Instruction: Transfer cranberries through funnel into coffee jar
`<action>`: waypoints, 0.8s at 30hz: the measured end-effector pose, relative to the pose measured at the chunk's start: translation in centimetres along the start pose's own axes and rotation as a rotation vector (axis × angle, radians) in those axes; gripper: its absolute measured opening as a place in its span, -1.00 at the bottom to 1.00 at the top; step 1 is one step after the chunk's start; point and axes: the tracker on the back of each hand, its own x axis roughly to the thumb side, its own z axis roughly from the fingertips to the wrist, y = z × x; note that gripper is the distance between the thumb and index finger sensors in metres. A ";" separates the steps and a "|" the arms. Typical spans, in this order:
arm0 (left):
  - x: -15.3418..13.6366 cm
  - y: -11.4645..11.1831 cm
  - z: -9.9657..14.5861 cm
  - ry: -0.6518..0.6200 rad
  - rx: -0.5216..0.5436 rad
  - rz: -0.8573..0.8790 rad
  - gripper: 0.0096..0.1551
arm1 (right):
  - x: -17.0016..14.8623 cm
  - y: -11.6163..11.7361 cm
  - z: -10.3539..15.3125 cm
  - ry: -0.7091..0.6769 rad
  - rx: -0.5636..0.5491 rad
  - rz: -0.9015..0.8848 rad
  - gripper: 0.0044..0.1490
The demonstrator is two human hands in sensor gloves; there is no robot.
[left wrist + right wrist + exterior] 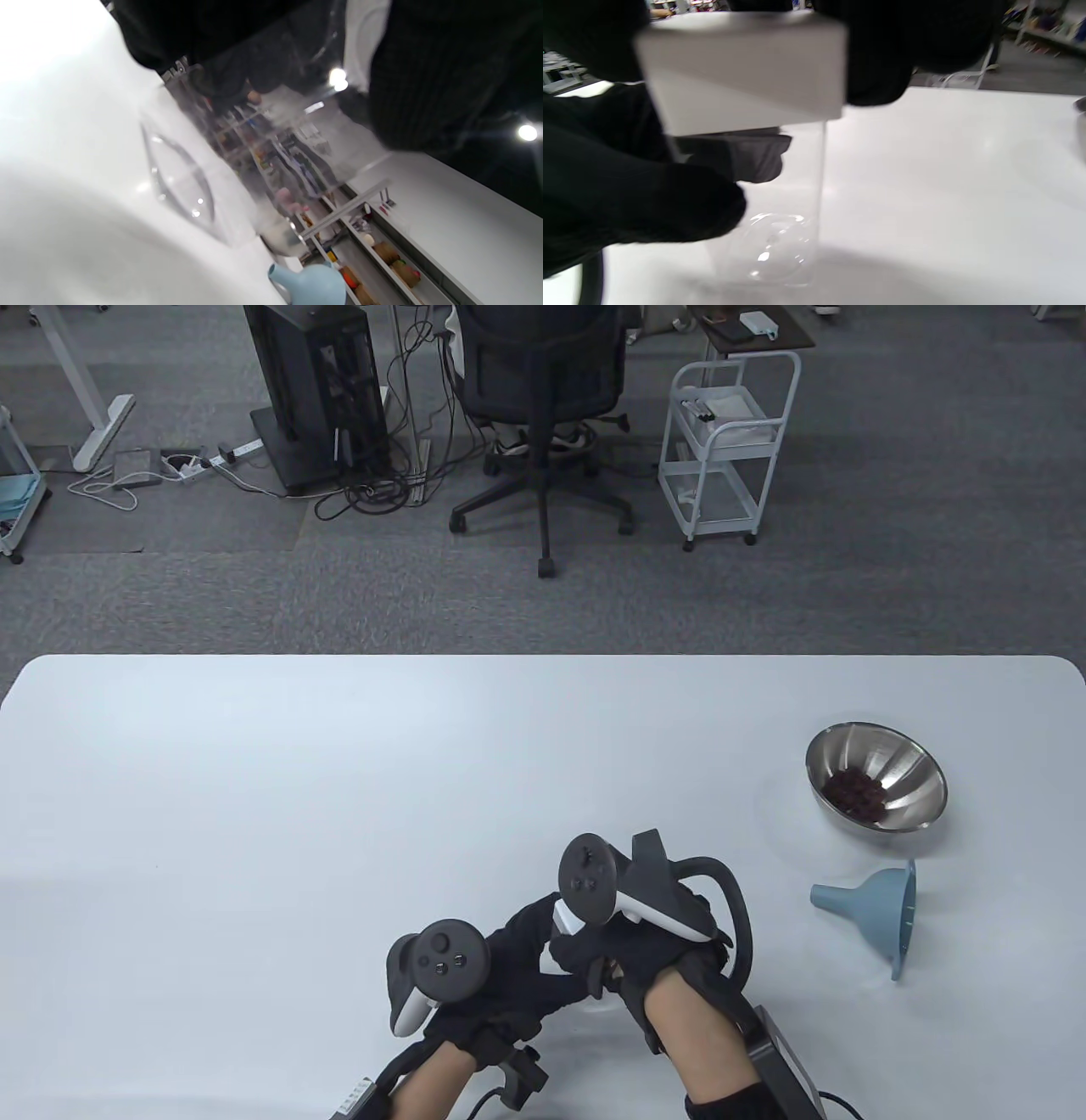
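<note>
Cranberries, funnel and lidded jar on the white worktop [254,780]

A small heap of dark red dried cranberries [855,791] is seen in the bottom of a round stainless-steel bowl [908,780], set near the worktop's right edge. Just beside the bowl, nearer the person, a pale blue plastic funnel [882,909] is laid on its side, its spout pointed left. Well apart from both, a clear, straight-walled coffee jar [789,203] is stood upright on the worktop, empty, with a white block-shaped lid [742,67] on top.
</note>
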 end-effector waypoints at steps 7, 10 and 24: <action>0.0 0.0 0.0 0.003 -0.021 0.001 0.08 | 0.8 0.3 0.0 -0.133 0.069 -0.008 -0.22; 0.0 0.0 0.0 0.008 -0.019 0.002 0.09 | 1.1 0.3 0.1 -0.135 0.096 0.010 -0.20; 0.0 0.3 0.2 0.012 0.006 0.004 0.09 | 1.9 -1.6 0.3 0.222 -0.003 0.157 0.33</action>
